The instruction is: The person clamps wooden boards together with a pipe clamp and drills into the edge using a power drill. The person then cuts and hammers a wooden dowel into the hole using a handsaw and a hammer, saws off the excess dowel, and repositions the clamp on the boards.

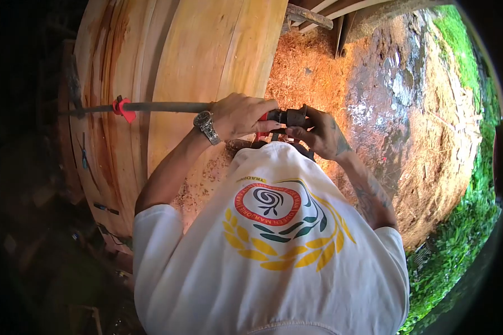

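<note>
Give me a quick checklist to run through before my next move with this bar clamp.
1. Left hand on the bar clamp: ok, closed round it near the black end.
2. Right hand placed: ok, fingers on the black end.
3. Bar lying across the boards: ok, it crosses them.
4. Clamp tight: cannot tell, your hands cover much of that end.
5. Wrists bare: not ok, a watch is on your left wrist, beside the bar.
6. Boards free of loose items: not ok, a slim dark item lies toward the far left.
</note>
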Demonstrator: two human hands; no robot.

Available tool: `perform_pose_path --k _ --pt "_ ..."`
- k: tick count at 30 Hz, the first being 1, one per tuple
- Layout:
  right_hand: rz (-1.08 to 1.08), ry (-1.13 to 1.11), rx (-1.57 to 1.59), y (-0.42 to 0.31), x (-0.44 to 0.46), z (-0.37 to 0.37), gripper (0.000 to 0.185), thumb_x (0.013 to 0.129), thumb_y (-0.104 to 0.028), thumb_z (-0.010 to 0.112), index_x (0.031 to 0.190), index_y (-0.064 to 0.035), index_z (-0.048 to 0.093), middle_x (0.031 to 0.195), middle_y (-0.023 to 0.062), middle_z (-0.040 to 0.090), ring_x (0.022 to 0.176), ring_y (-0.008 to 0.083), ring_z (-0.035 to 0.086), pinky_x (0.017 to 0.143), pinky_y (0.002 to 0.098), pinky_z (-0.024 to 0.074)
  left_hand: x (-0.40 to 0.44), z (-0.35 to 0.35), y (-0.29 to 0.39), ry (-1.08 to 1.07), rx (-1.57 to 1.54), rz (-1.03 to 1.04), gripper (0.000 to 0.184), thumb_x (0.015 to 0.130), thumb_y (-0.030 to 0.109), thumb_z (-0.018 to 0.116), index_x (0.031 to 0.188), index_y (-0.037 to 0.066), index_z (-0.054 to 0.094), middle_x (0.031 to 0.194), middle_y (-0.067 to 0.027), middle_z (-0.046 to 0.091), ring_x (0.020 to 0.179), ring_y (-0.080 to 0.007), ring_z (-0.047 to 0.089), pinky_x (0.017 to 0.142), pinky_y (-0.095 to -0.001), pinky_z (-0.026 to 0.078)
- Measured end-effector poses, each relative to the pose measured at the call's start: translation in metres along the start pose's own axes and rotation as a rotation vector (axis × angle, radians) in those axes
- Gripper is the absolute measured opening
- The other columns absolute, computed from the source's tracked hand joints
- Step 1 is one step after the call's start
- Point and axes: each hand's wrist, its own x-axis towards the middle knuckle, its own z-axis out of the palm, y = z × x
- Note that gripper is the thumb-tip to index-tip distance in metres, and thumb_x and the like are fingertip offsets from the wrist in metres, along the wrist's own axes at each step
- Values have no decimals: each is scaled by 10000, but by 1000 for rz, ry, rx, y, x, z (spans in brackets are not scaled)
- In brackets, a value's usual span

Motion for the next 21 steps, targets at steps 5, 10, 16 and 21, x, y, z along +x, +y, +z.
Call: perform_pose_path --k 5,10,16,21 --pt "-66 11 -7 7 8 4 361 938 -269 722 1146 15 641 873 89 732 737 154 678 685 334 540 -5 0 -11 8 -46 -30 476 965 555 562 1082 97 625 846 -144 715 804 -377 686 664 -484 519" --pt "92 -75 245 8 15 0 332 963 -254 695 1154 14 651 872 74 700 675 142 641 639 306 523 -27 0 -42 46 118 -205 528 991 589 482 932 102 677 765 -137 700 762 -377 680 641 -477 508" --pt "190 -124 257 -5 14 -11 459 1024 -401 569 1175 24 655 869 66 694 589 100 584 509 238 448 -35 20 -61 387 141 -258 638 1036 499 430 641 44 641 584 -213 597 567 -403 624 566 -493 483" --pt "164 64 285 -1 16 3 565 1027 -491 514 1141 35 686 779 75 688 542 97 558 473 233 423 -32 29 -61 450 167 -328 690 1031 454 452 492 37 566 521 -237 549 500 -419 591 538 -494 475"
